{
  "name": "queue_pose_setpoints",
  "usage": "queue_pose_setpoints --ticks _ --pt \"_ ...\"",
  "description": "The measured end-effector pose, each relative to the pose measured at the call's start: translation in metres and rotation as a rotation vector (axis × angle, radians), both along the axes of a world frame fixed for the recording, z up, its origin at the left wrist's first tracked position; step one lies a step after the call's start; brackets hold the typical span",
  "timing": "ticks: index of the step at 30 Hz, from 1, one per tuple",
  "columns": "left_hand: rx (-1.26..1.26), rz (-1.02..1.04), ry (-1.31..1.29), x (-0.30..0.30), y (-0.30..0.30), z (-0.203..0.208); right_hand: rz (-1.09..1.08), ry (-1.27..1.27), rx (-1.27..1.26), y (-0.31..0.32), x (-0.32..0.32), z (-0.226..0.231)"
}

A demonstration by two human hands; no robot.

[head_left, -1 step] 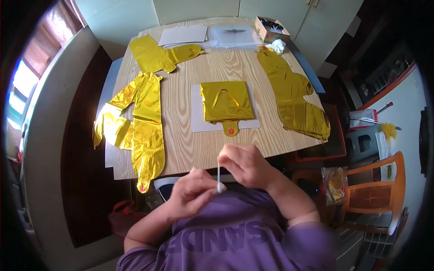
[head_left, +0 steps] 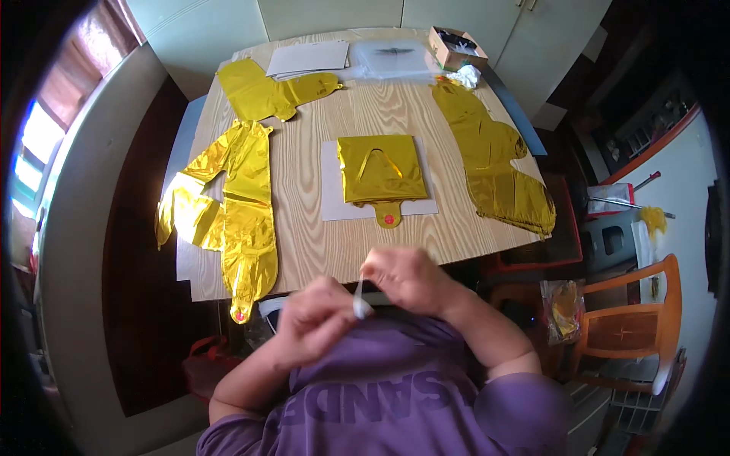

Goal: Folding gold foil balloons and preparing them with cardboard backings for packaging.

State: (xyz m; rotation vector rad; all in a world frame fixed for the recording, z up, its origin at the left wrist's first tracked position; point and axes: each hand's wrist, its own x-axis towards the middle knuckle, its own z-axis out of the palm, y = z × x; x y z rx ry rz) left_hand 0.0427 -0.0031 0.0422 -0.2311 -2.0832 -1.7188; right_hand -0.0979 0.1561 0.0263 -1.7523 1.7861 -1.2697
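In front of my chest, just off the table's near edge, my left hand (head_left: 313, 319) pinches a small whitish piece (head_left: 360, 308) at its fingertips. A thin whitish strip (head_left: 361, 286) runs from it up to my right hand (head_left: 411, 280), whose fingers close on the upper end. Motion blurs both hands, and the strip's exact kind does not show. Beyond them lies a folded gold foil balloon (head_left: 380, 163), a looped gold ribbon (head_left: 365, 163) on top and its red-marked tab toward me. It rests on a white sheet (head_left: 331, 186).
Flat gold foil balloons lie at the left (head_left: 247, 197), far left (head_left: 255, 87) and right (head_left: 494, 152) of the wooden table (head_left: 304, 159). White sheets (head_left: 308, 57), clear plastic (head_left: 395, 61) and a small box (head_left: 456, 52) sit at the back. A wooden chair (head_left: 623, 327) stands right.
My left hand has shifted slightly left and up, my right slightly left and down. The strip between them looks shorter and more tilted. The balloons have stayed in place.
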Motion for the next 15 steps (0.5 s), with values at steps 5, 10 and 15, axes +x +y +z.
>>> queue_pose_setpoints --ticks 5,10,15 --pt "-0.343 0.208 -0.061 -0.009 -0.016 -0.025 0.134 -0.09 -0.202 0.0 0.008 0.022" --pt "0.024 0.069 -0.123 -0.005 -0.011 -0.001 -0.041 -0.004 -0.086 -0.001 -0.001 -0.015" --pt "-0.158 0.002 -0.214 -0.007 -0.002 -0.021 -0.071 0.031 -0.201 -0.009 -0.013 0.019"
